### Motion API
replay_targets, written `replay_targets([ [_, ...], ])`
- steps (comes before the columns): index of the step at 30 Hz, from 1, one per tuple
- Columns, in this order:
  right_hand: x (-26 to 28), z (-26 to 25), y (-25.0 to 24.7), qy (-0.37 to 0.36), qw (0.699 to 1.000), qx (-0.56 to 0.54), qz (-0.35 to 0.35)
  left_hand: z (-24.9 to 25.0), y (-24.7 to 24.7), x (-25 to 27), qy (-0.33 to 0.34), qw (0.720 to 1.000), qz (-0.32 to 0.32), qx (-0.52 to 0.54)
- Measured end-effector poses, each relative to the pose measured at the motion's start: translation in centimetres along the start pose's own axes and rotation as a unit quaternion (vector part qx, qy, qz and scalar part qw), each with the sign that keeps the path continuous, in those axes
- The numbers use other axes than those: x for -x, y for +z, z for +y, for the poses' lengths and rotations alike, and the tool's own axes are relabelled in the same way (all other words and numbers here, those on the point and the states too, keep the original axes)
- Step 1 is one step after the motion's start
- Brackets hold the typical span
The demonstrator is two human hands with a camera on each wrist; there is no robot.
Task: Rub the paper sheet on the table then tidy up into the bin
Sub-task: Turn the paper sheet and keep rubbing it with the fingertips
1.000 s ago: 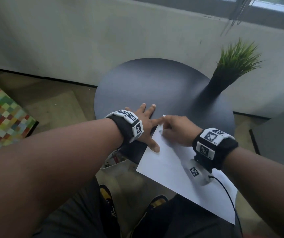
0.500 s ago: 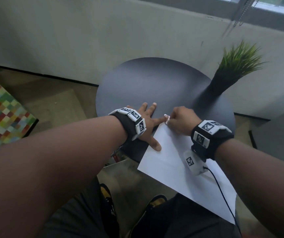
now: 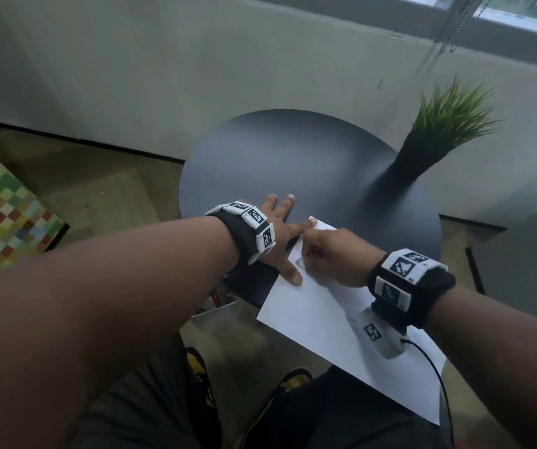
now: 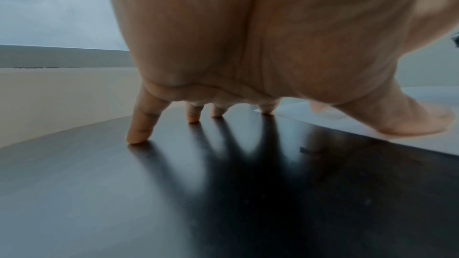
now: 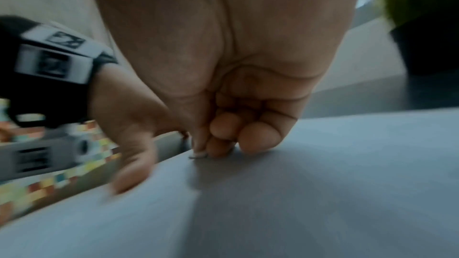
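Note:
A white paper sheet [image 3: 319, 322] lies on the round dark table [image 3: 293, 163] and overhangs its near edge. My left hand [image 3: 280, 228] is spread flat, with the thumb and forefinger on the sheet's left edge and the other fingers [image 4: 139, 125] on the bare table [image 4: 124, 193]. My right hand [image 3: 328, 254] is curled near the sheet's far corner. It pinches a small white eraser [image 5: 197, 155] against the paper [image 5: 323, 193]. A faint grey mark [image 3: 301, 262] shows on the sheet beside that hand.
A black pot of green grass [image 3: 422, 157] stands at the table's right rim. A pale container [image 3: 218, 315] sits on the floor below the table's near edge. A checkered cushion [image 3: 4, 218] is at the left. My legs and shoes are under the sheet.
My right hand pushed out to the sheet's far corner, then slid back toward me along the paper. The left hand stayed pressed in place.

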State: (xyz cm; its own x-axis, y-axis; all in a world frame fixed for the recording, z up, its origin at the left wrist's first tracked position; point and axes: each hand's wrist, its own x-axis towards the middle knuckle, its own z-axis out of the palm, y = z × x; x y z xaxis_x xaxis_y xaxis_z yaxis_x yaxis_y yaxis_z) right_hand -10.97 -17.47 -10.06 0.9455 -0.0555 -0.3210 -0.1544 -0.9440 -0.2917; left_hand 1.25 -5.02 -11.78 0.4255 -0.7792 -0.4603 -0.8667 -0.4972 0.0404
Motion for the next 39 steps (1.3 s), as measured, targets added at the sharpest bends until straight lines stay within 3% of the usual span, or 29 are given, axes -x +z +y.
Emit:
replay_targets([
  [4, -0.7, 3.4, -1.0, 0.111, 0.989, -0.071, 0.066, 0.1, -0.1, 0.2, -0.002, 1.0, 0.004, -0.002],
  [8, -1.4, 3.8, -0.4, 0.139, 0.984, -0.082, 0.072, -0.2, 0.3, 0.1, -0.001, 1.0, -0.012, -0.016],
  [11, -0.7, 2.1, 0.2, 0.088, 0.991, -0.053, 0.087, -0.2, 0.4, 0.1, -0.001, 1.0, -0.02, -0.017],
  [15, 1.3, -0.5, 0.5, -0.045, 0.999, -0.015, -0.012, 0.1, 0.2, 0.1, 0.003, 0.999, -0.027, -0.022],
  [17, 0.4, 1.0, -0.6, -0.016, 0.999, -0.028, -0.012, 0.2, 0.0, 0.1, 0.003, 0.999, -0.031, -0.017],
  [20, -0.7, 2.3, -1.0, 0.082, 0.993, -0.028, 0.085, 0.2, -0.2, 0.0, -0.001, 0.999, -0.039, -0.019],
  [22, -0.3, 0.3, 0.4, 0.031, 0.997, 0.014, 0.074, 0.2, -0.3, 0.0, 0.003, 0.999, -0.038, -0.016],
  [24, 0.7, -1.3, 1.3, -0.053, 0.999, 0.01, 0.003, 0.2, -0.2, 0.0, 0.003, 0.999, -0.038, -0.023],
  [25, 0.7, -1.0, 0.8, -0.058, 0.998, 0.007, -0.01, 0.2, -0.2, -0.1, 0.004, 0.999, -0.037, -0.024],
  [29, -1.1, 2.7, -0.9, 0.085, 0.992, 0.015, 0.096, 0.1, 0.1, -0.4, -0.001, 0.999, -0.033, -0.021],
  [31, -0.5, 1.3, 0.0, 0.047, 0.993, 0.053, 0.09, 0.0, 0.0, -0.6, 0.0, 0.999, -0.035, -0.023],
  [33, 0.7, -1.0, 1.0, -0.051, 0.998, 0.036, 0.019, 0.1, 0.0, -0.7, 0.002, 0.999, -0.036, -0.028],
  [34, 1.0, -0.9, 0.7, -0.065, 0.997, 0.031, -0.013, 0.2, 0.0, -0.7, 0.002, 0.999, -0.037, -0.03],
  [35, 0.8, -0.2, 0.1, -0.049, 0.998, 0.024, -0.019, 0.2, 0.0, -0.7, 0.002, 0.999, -0.037, -0.029],
  [38, -0.7, 3.0, -1.2, 0.087, 0.992, 0.021, 0.084, 0.3, 0.0, -0.9, -0.002, 0.999, -0.039, -0.028],
  [39, -0.8, 3.1, -0.8, 0.102, 0.989, 0.026, 0.101, 0.3, -0.1, -0.9, -0.004, 0.999, -0.041, -0.028],
])
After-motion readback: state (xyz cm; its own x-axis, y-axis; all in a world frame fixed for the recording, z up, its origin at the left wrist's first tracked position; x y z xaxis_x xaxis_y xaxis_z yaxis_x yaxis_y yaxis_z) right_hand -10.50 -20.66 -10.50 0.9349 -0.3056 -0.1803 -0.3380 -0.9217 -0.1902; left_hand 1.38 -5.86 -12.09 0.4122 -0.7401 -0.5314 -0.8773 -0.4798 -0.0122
